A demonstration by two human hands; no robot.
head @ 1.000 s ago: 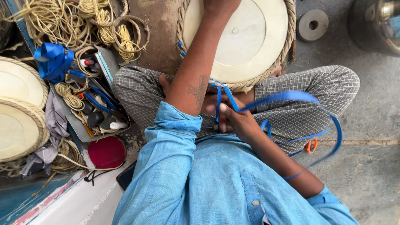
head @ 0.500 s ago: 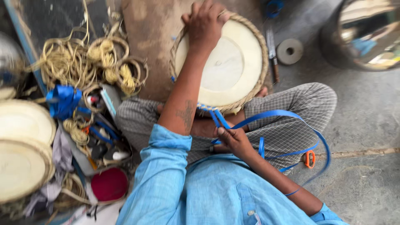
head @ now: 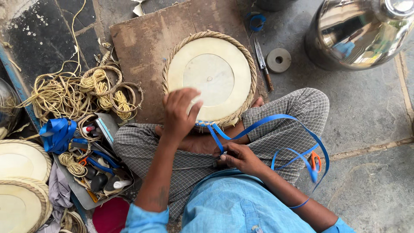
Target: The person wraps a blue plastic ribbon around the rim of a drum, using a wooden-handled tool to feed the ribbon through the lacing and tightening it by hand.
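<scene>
Grey stone floor carries a brown board where a round cream drumhead with braided rim (head: pixel 209 75) lies. Left hand (head: pixel 179 113) clamps its near edge; right hand (head: pixel 240 158), nearer the lap, pinches blue strap (head: pixel 276 123), apparently mid-lacing; pulling taut seems due.

A floor-level drum-making workshop: braided-rim drumheads (head: pixel 210 73), rope coils (head: pixel 92 92), tool tray (head: pixel 97 172), knife (head: pixel 263 62).
</scene>
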